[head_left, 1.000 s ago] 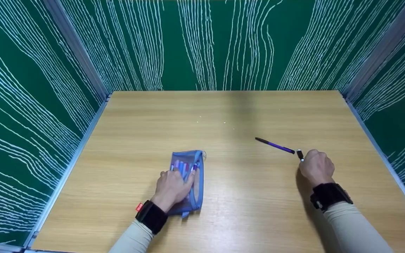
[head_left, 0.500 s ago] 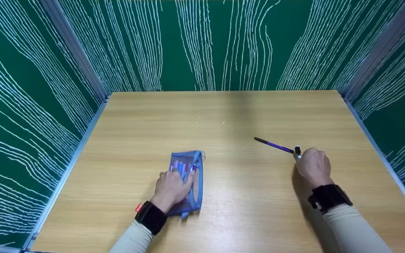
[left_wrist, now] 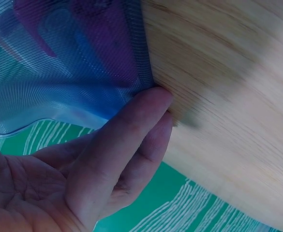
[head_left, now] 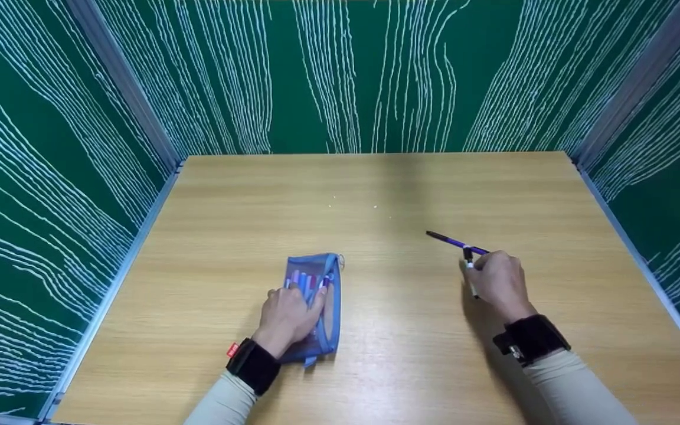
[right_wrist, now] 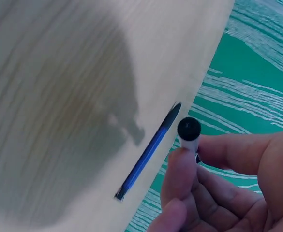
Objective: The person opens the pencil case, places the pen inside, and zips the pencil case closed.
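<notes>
Right hand (head_left: pixel 498 282) pinches black-tipped marker (right_wrist: pixel 189 130) — left hand (head_left: pixel 290 313) holds mesh pencil case (head_left: pixel 335 319). Looks like packing — next needs leftward carry.

Wood tbl (head_left: pixel 399 319), wht-lined grn walls (head_left: pixel 366 77)

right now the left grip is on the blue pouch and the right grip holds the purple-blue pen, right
Not the pen: the right wrist view shows the right grip pinching a black-and-white marker, while the purple-blue pen lies on the table. The rest holds.
</notes>
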### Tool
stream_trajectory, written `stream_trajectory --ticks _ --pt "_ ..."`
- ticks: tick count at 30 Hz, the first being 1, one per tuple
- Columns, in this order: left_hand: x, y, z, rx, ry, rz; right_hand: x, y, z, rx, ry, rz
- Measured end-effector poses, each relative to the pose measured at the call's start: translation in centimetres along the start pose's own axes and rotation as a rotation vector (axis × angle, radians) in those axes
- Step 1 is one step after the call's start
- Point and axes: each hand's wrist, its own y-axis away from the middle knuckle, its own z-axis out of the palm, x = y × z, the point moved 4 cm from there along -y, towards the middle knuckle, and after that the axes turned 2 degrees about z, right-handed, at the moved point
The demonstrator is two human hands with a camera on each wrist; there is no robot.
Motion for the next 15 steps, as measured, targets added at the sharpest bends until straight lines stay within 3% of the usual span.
stream_trajectory --ticks 5,12,15 --pt "-0.1 0.0 0.1 -0.004 0.009 -0.008 -1.0 0.5 1.7 -0.069 -0.083 0.021" --pt "-0.1 0.0 0.1 0.040 -0.011 0.031 -3.0 1.1 3.9 -0.093 -0.080 0.005" --pt "-0.1 0.0 0.1 0.038 0.000 0.030 -3.9 1.5 4.9 -0.140 -0.136 0.037"
